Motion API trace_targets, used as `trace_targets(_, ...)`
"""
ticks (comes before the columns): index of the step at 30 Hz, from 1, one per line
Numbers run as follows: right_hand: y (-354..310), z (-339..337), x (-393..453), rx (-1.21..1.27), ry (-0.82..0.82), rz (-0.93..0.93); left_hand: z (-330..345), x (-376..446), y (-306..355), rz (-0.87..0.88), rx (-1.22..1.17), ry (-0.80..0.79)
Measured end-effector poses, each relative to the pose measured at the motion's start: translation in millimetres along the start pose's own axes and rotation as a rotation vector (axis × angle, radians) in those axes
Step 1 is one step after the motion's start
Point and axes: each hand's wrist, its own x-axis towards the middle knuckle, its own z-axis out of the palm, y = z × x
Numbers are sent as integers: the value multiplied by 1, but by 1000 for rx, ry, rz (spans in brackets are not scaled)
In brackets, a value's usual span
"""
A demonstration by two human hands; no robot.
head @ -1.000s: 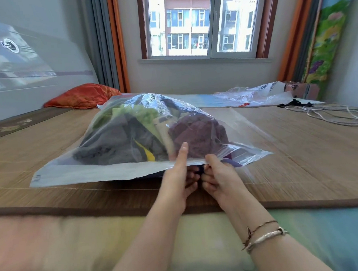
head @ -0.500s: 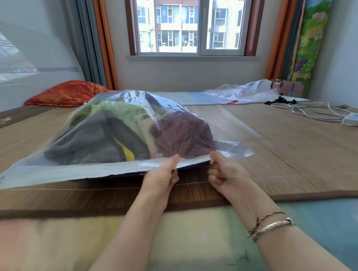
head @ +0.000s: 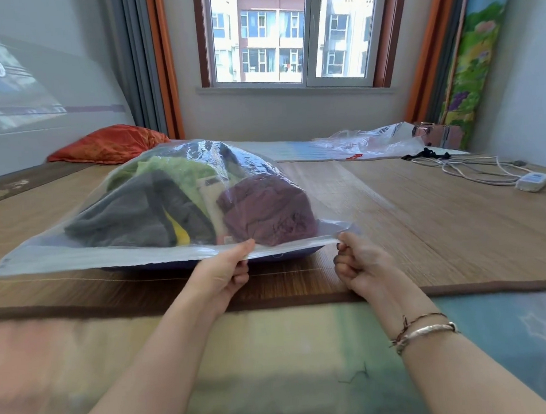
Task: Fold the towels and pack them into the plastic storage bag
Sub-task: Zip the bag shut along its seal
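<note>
A clear plastic storage bag [head: 86, 253] lies on the bamboo mat in front of me, bulging with towels. Inside it I see a grey towel [head: 128, 219], a green towel [head: 180, 174], a cream one [head: 212, 197] and a purple towel [head: 265, 210]. My left hand [head: 226, 273] pinches the bag's near white sealing edge, thumb on top. At the right corner of that same edge, my right hand [head: 359, 262] grips the plastic with curled fingers. The edge is lifted slightly between my hands.
An orange pillow [head: 108, 145] lies at the back left. A second crumpled plastic bag [head: 370, 141] sits at the back right. White cables with a power adapter [head: 532, 181] trail on the mat to the right. A soft patterned mat [head: 274, 350] lies under my forearms.
My hands were together at the middle of the bag's edge. They have slid apart along it, the right hand reaching the right corner.
</note>
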Motion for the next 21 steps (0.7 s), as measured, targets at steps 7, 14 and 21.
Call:
trace_targets(7, -17, -24, -4, -128, -63, 32, 3, 2, -3, 0, -16, 48)
trace_targets(14, -27, -33, -4, -205, -140, 144, 38, -9, -13, 17, -168, 183)
trace_targets(21, -41, -50, 1, -504, -222, 62, 100, -23, -43, -26, 51, -23)
